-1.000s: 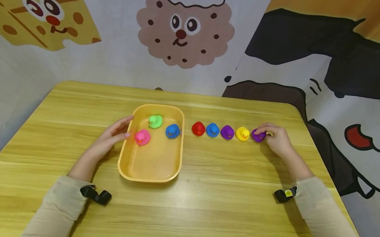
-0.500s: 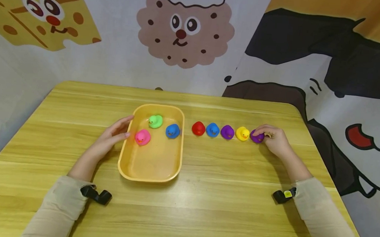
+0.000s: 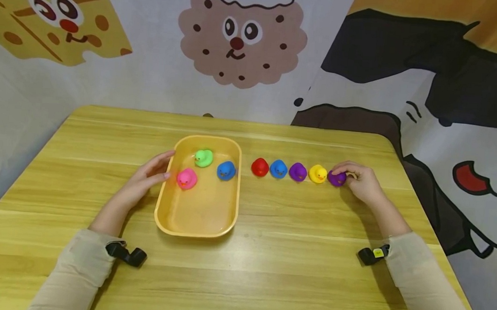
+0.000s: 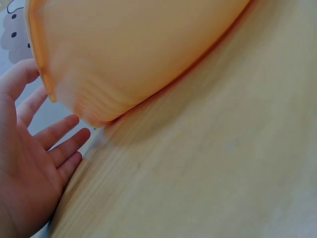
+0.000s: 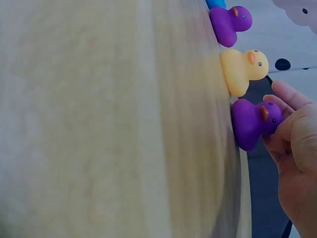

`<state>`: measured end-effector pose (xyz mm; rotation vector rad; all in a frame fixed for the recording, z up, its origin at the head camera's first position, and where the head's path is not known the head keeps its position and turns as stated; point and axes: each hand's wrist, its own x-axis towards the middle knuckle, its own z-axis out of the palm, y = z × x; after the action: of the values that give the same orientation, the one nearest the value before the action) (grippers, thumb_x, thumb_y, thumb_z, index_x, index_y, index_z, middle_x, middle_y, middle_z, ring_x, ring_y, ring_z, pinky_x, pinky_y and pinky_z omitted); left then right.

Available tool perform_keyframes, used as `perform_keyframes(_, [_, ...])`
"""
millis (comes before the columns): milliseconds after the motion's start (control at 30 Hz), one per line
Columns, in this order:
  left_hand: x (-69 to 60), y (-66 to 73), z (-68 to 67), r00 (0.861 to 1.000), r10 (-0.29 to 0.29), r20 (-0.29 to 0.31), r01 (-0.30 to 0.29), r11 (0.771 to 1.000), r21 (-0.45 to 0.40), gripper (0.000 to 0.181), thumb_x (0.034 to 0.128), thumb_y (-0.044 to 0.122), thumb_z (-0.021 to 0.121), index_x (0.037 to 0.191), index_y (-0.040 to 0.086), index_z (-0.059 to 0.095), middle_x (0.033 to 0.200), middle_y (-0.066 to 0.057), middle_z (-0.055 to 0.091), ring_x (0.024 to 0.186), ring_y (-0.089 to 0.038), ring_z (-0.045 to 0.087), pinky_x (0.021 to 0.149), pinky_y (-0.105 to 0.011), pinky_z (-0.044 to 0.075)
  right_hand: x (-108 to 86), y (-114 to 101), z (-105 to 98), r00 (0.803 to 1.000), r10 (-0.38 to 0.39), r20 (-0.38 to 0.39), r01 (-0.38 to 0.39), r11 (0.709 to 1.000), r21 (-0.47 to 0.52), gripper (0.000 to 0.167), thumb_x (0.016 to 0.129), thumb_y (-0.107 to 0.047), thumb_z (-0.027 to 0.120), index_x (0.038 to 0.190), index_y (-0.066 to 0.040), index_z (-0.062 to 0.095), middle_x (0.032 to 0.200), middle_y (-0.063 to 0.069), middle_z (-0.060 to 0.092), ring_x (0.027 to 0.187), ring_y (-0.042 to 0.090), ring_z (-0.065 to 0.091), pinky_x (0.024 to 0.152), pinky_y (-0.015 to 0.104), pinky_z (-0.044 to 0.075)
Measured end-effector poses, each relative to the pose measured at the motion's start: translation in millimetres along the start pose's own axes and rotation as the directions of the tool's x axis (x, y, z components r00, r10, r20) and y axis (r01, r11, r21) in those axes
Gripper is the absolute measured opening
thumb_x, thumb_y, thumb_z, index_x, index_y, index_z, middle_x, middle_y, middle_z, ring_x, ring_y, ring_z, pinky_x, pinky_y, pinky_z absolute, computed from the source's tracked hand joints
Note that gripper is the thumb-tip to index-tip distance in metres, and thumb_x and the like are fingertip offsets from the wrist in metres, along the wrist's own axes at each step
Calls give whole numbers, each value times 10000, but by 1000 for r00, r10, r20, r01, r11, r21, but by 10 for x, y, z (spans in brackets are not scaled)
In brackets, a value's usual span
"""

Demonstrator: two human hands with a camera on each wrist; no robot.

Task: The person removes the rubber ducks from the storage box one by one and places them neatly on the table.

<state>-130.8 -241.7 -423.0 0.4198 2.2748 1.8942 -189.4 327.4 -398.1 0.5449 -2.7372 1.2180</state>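
Cartoon-printed backdrop (image 3: 154, 14) behind a wood-grain table (image 3: 301, 270), on which we see five toy ducks in a row to the right of a yellow tray (image 3: 205, 213). At the row's right end, the right hand (image 3: 363, 182) pinches the end purple duck (image 3: 336, 179) by its head, its base seemingly on the tabletop. We judge the main hazard to be the narrow gap to the yellow duck (image 3: 317, 174): a sideways nudge or an uneven release could tip either and bend the line. The left hand (image 3: 141, 180) lies against the tray's left rim, fingers loosely extended and clasping nothing; we note that a firm push there could slide the tray towards the red duck (image 3: 260, 167). Between this and the yellow one sit a blue duck (image 3: 279, 169) and a second purple duck (image 3: 298, 172). Inside the tray we find a green duck (image 3: 204, 158), a pink duck (image 3: 187, 178) and another blue one; its right wall stands between them and the row.
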Motion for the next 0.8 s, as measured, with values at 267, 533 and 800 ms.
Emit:
perform_keyframes(267, [6,5,-5,1000,8,-2,-8,1000,0,559,982,135,530,1502,134,323,1492,-195,333,1304,-260,375,1002,-231,331,19,-218,-102,998,55,-27,-56,998,-31,402,804,247,448,988,10,715,1114,143,639,1027,7,507,884,197,406])
perform_keyframes(533, [8,-13,-17,1000,1,1,-1,1000,6,559,985,135,526,1504,138,319,1495,-188,334,1311,-270,367,1015,-258,323,-4,-740,-146,996,-63,-68,63,998,-8,241,849,198,516,1004,96,669,1103,211,618,1041,-8,500,896,223,404])
perform_keyframes(800, [7,-5,-15,1000,-8,3,8,1000,10,564,983,135,527,1506,143,314,1504,-177,322,1329,-296,339,1061,-357,293,43,-850,-67,981,-130,-141,132,991,3,229,801,198,611,979,76,685,1070,191,633,1038,-38,501,920,158,368])
